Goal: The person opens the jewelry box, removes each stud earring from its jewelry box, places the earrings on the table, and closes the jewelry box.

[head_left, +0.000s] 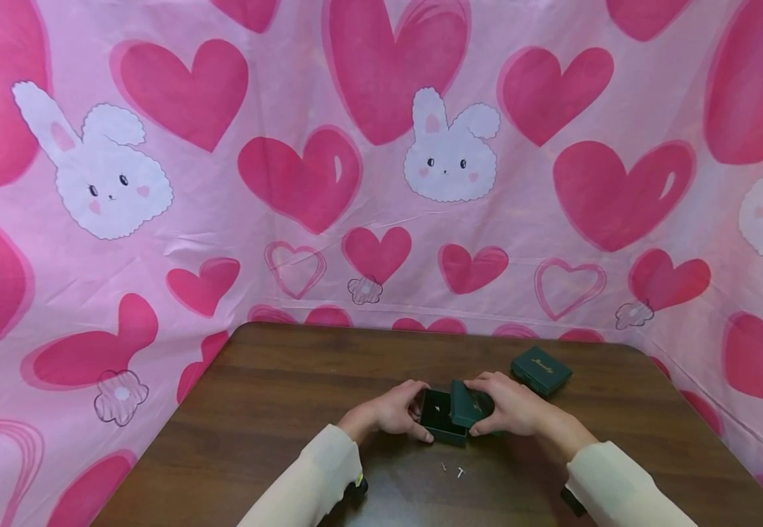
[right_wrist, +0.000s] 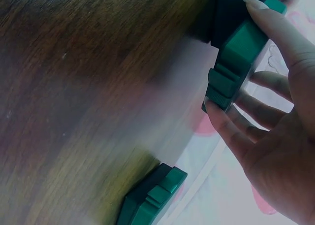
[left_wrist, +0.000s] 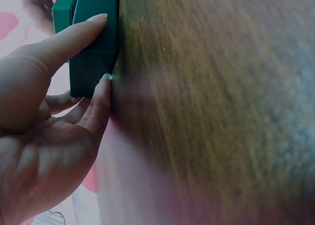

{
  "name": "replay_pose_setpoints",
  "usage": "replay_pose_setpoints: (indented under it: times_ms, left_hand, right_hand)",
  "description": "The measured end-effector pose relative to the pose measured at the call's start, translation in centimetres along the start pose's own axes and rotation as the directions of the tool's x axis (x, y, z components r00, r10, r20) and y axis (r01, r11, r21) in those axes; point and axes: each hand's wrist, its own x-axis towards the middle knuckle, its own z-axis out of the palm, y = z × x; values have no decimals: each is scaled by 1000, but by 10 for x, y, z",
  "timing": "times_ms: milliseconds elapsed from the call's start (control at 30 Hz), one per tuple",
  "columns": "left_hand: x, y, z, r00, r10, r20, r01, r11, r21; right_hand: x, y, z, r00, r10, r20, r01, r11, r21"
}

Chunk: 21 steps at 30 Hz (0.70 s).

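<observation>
Holding one box (head_left: 444, 434), one lid (head_left: 463, 407), two hands (head_left: 392, 410) (head_left: 513, 405), two silvery bits (head_left: 460, 472)

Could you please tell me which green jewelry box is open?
The jewelry box gripped by the left hand: the right hand holds its lid tilted; the other box, farther back, is closed.

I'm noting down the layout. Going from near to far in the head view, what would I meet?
Small silvery pieces → open green box → closed green box → pink heart-patterned backdrop.
</observation>
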Motion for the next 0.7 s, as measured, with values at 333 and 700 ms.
replay_pose_setpoints:
  times_ms: [333, 700]
  left_hand:
    - [-1, 0, 0, 1000, -10, 4, 10, 1000, -6]
    - [-3, -1, 1, 1000, 5, 1, -5, 1000, 4]
  right_hand:
    - [-4, 6, 1, 998, 69, -7, -69, 997, -17]
    - [-11, 7, -3, 997, 68, -27, -69, 996, -55]
